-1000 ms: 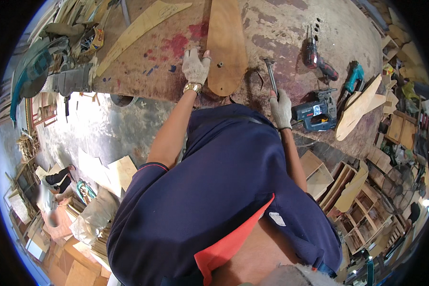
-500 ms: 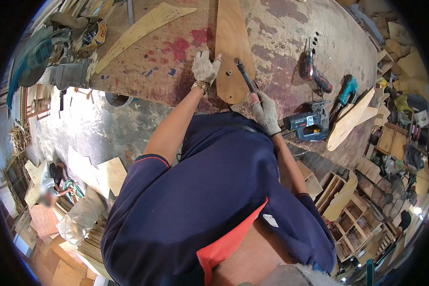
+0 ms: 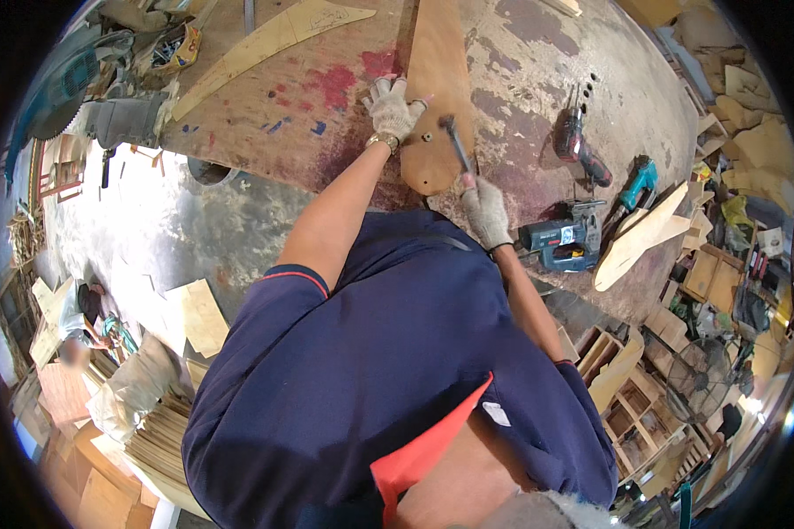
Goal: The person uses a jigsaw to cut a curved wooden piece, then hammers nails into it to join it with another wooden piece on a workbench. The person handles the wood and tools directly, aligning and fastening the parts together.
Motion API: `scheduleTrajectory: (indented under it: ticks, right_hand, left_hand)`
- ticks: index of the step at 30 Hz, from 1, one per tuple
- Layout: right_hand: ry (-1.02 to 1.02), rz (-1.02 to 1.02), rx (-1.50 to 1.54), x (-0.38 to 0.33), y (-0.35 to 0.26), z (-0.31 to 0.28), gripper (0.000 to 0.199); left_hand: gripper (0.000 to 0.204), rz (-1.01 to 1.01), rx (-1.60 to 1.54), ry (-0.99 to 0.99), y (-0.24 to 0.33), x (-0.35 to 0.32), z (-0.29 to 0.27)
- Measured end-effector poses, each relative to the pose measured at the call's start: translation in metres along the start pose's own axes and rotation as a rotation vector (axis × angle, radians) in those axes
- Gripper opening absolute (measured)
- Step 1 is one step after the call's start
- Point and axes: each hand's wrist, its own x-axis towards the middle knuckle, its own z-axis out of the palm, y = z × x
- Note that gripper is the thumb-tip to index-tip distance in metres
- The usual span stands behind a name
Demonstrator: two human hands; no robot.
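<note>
A long wooden board (image 3: 439, 66) with a rounded near end lies on the worn workbench (image 3: 512, 115). A small metal fitting (image 3: 427, 137) sits in its face, with a small hole nearer the rounded end. My left hand (image 3: 393, 113), in a pale knit glove, lies at the board's left edge with fingers spread and the thumb reaching over the wood. My right hand (image 3: 486, 214), gloved too, is closed around the handle of a hammer (image 3: 459, 148). The hammer's head is over the board, just right of the fitting; whether it touches the wood I cannot tell.
Right of the board are a cordless drill (image 3: 579, 145), a jigsaw (image 3: 566, 238), a teal power tool (image 3: 641, 182) and cut wooden pieces (image 3: 641, 238). A curved template (image 3: 269, 57) lies at far left, near a toothed saw blade (image 3: 59, 119). Another person (image 3: 84, 322) works at lower left.
My left hand's fingers have spread wider and the thumb reaches further over the board. The hammer has shifted slightly, its head still near the fitting. The whole view has turned a little.
</note>
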Motion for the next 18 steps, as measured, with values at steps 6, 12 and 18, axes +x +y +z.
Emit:
scheduleTrajectory:
  ticks: [6,12,18]
  right_hand:
    - [0.145,-0.326,0.521,-0.038,-0.011,-0.033,0.039]
    - [-0.091,-0.102,-0.211,-0.002,0.015,0.010,0.047]
    - [0.299,-0.449,0.197,-0.040,-0.033,-0.046,0.045]
  left_hand:
    - [0.081,-0.001,-0.021,-0.016,-0.003,0.000,0.003]
    - [0.076,-0.010,-0.071,0.002,0.002,0.001,0.000]
    - [0.073,0.005,-0.058,-0.029,-0.002,0.001,0.002]
